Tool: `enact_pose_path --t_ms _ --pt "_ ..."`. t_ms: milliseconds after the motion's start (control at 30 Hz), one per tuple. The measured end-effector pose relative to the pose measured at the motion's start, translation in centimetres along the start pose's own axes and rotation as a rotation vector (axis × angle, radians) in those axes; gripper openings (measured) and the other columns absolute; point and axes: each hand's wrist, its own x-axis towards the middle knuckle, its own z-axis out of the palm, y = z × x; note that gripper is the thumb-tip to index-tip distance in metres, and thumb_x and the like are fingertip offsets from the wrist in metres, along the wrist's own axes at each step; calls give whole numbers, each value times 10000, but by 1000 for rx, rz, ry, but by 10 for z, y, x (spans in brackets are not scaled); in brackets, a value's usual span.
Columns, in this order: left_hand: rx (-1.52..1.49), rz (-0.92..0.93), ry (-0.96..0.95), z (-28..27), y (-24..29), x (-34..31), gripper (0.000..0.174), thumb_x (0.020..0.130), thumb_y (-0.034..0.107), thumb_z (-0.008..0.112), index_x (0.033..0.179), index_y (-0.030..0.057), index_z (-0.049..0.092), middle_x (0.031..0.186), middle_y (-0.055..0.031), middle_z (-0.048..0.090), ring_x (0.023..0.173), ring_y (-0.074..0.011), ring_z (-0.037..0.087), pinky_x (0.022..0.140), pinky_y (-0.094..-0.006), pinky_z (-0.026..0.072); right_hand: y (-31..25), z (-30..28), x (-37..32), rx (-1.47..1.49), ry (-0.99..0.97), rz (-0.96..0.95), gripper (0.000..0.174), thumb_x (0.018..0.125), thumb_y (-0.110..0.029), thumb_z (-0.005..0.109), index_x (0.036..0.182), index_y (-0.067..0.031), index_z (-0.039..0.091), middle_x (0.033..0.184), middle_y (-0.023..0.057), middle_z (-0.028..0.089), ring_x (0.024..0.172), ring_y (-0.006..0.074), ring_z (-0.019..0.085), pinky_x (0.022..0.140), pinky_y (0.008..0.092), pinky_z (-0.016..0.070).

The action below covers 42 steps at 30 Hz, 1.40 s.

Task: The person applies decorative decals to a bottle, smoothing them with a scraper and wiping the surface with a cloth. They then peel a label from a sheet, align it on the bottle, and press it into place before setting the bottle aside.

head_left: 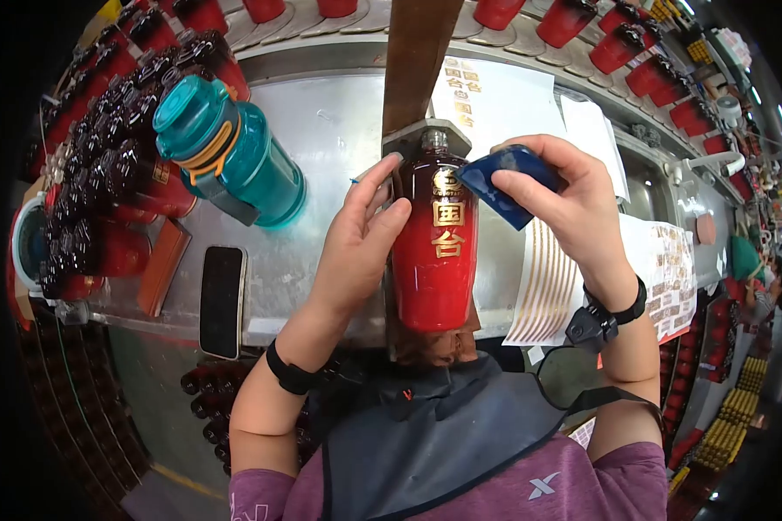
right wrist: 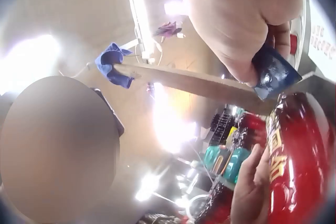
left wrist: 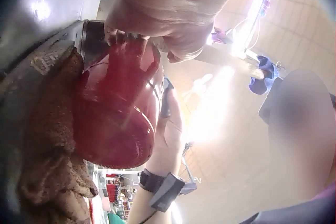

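Observation:
A glossy red bottle [head_left: 434, 278], dark at the shoulder with gold characters down its front, lies neck-away on a cloth-covered rest in the head view. My left hand [head_left: 358, 239] is along the bottle's left side, fingers fairly straight, thumb at its edge. In the left wrist view, that hand [left wrist: 168, 11] overlaps the upper part of the bottle [left wrist: 118, 113]. My right hand [head_left: 573, 204] pinches a dark blue, flat scraper-like piece [head_left: 517, 187] between thumb and fingers. Its corner is right at the bottle's right shoulder. The right wrist view shows the blue piece [right wrist: 275, 74] close by the bottle [right wrist: 302, 155].
A teal water bottle [head_left: 265, 165] and a black phone [head_left: 223, 300] are on the metal table, left. Right lie a sheet of gold strips [head_left: 543, 286] and sticker sheets [head_left: 669, 278]. A wooden post [head_left: 417, 61] rises behind the bottle. Many red bottles [head_left: 130, 252] crowd the left.

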Motion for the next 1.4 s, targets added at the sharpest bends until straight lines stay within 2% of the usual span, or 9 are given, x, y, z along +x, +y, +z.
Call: enact_pose_path --t_ms 400,533,633,767,833,933,1000,1133,1400 --pt "84 71 10 -5 -11 -24 562 997 121 521 1510 -1 325 1457 -195 438 1358 -240 427 1107 -356 359 -2 26 -56 -697 -139 -794 417 588 -69 755 996 -153 761 907 -12 679 903 206 584 811 306 458" --pt "179 127 -33 -12 -12 -34 645 946 168 608 1505 -1 333 1481 -221 389 1386 -290 397 1106 -400 363 -16 22 -45 -429 -323 -319 243 739 -138 794 970 -80 748 931 35 697 841 195 623 786 321 498" --pt "466 308 -91 -12 -9 -44 818 874 249 694 1526 -5 271 1515 -246 331 1404 -348 357 1129 -438 324 5 7 -4 -84 22 13 239 854 -147 740 1027 9 692 855 64 704 730 100 637 676 261 521" --pt "791 427 -183 -14 -11 -57 1158 719 403 828 1552 -9 138 1550 -284 229 1412 -458 273 1161 -472 251 6 15 -23 -802 -102 -886 283 685 -61 705 967 -55 727 874 52 669 817 198 633 719 326 488" --pt "744 401 -146 -11 -16 -56 1202 696 426 841 1554 -9 120 1548 -283 234 1409 -458 278 1158 -474 255 -1 28 -45 -635 -370 -974 260 780 -192 685 999 -63 738 936 28 694 840 195 637 702 335 472" --pt "731 313 -193 -14 -10 -54 1290 661 464 870 1550 -24 73 1533 -301 241 1401 -449 294 1153 -477 264 -15 21 -41 -439 -450 -450 263 750 -161 779 993 -66 742 821 29 662 772 178 619 698 310 494" --pt "554 217 -213 -13 -6 -49 1287 672 466 870 1542 -44 70 1521 -325 237 1417 -442 276 1157 -479 262 -10 2 -30 -304 -128 7 208 838 -129 770 1009 -22 722 811 25 692 733 83 625 670 246 505" --pt "119 -50 57 -4 -2 -32 1074 815 371 796 1526 -76 127 1491 -317 308 1378 -405 384 1118 -441 353 -2 -7 -24 25 131 100 240 882 -119 747 1059 30 679 861 17 697 729 45 628 631 183 505" --pt "112 53 39 31 0 -23 837 923 182 697 1497 -118 166 1373 -221 488 1203 -225 564 993 -334 489 24 -18 -58 115 231 98 227 882 -144 749 1046 -1 687 820 -13 682 662 4 575 542 151 425"
